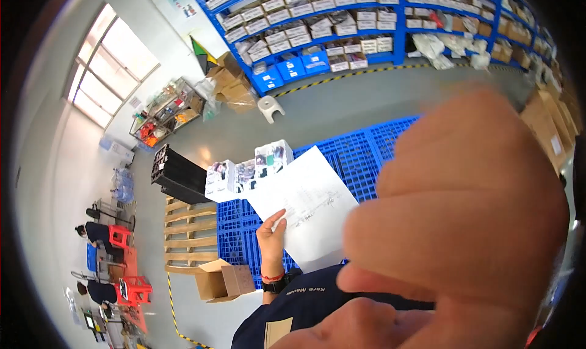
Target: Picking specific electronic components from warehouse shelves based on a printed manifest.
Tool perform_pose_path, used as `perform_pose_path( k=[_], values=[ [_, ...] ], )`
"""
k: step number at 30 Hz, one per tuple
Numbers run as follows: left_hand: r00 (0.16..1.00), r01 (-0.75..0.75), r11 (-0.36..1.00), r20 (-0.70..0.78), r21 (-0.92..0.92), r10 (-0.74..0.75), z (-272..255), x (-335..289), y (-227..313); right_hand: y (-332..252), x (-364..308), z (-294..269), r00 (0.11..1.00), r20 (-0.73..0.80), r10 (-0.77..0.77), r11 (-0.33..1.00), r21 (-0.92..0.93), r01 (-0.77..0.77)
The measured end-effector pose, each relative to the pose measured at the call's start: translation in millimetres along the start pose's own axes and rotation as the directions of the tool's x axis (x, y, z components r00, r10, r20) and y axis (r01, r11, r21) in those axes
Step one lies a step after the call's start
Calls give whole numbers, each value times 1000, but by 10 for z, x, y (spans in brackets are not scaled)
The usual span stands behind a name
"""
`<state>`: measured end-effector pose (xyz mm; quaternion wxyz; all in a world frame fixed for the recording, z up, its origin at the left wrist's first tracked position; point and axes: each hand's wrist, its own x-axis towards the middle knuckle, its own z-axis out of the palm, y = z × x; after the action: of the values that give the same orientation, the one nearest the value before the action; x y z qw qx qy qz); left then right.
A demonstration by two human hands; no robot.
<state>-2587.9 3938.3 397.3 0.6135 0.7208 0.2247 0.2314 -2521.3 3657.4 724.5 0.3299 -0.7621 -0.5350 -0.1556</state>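
Head view, left hand: here it is, the left hand (271,236) closed on the left edge of a white paper sheet (308,205), thumb and fingertip pressing near the margin.
Right hand: huge and blurred, the right hand (458,208) looms right up by the lens, well apart from the left, fingers curled; whether it grips anything, I cannot tell.
Paper sheet: tilted in front of the body, over the blue pallet (231,246), handwriting facing up.
Handling: looks light, thin and floppy, likely easy to crease; one-edge support may let it sag, so opposite margins seem the best hold, clear of the writing.
Around it: white trays (218,192) of small items just beyond the sheet, a black crate (186,181) beside them, an open-topped cardboard box (238,280) nearer left.
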Motion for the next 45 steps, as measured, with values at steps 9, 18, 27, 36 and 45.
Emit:
perform_pose_path(
  k=[9,18,27,36,45],
  values=[
    [991,19,988,-128,-152,-38,414,1551,294,1507,1424,-188,928,143,-344,931,-78,357],
    [981,-51,997,-188,-62,38,694,3662,126,3533,2316,961,432,-466,-772,635,-533,559],
    [981,-87,995,-171,40,92,977,5543,133,5335,3198,970,890,-207,-406,833,-484,267],
    [906,13,998,-423,55,11,1210,7124,127,7544,4464,1789,800,-597,63,936,-243,-255],
    [842,28,986,-535,166,66,1109,8648,-358,8751,5883,2859,943,-325,78,978,-159,-136]
  ],
)
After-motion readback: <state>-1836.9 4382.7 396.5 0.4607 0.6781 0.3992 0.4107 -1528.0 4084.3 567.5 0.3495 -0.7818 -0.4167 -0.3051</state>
